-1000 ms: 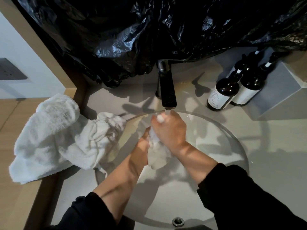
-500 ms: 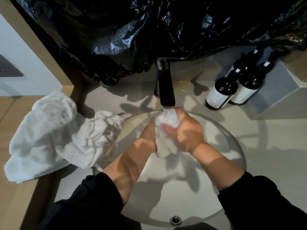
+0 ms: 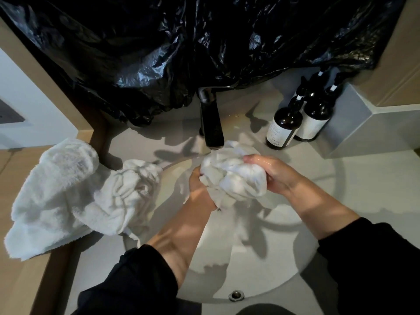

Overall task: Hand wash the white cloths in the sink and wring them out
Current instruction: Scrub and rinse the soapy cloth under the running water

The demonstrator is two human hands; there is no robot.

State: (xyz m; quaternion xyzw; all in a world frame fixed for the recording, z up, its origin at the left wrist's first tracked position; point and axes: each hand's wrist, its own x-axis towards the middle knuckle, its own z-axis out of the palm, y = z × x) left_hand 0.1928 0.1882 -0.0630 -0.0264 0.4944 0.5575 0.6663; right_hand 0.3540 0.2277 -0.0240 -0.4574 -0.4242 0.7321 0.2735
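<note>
A wet white cloth (image 3: 234, 176) is bunched into a ball over the round sink (image 3: 272, 269), right under the dark faucet (image 3: 211, 126). My left hand (image 3: 198, 189) grips it from below on the left. My right hand (image 3: 276, 173) clasps it from the right, fingers curled over its top. Water drips from the cloth's lower end. Two more white cloths lie left of the basin: a crumpled one (image 3: 127, 196) at the sink's rim and a thick folded one (image 3: 50, 192) on the wooden counter.
Two dark pump bottles (image 3: 295, 126) stand at the back right beside a grey box (image 3: 363, 123). Black plastic sheeting (image 3: 181, 46) hangs behind the faucet. A metal overflow fitting (image 3: 236, 295) sits at the basin's near edge. The wooden counter (image 3: 20, 280) runs along the left.
The cloth was a narrow twisted roll between my hands; now it is gathered into a wide ball and lifted up under the spout. My right hand has swung out to the right.
</note>
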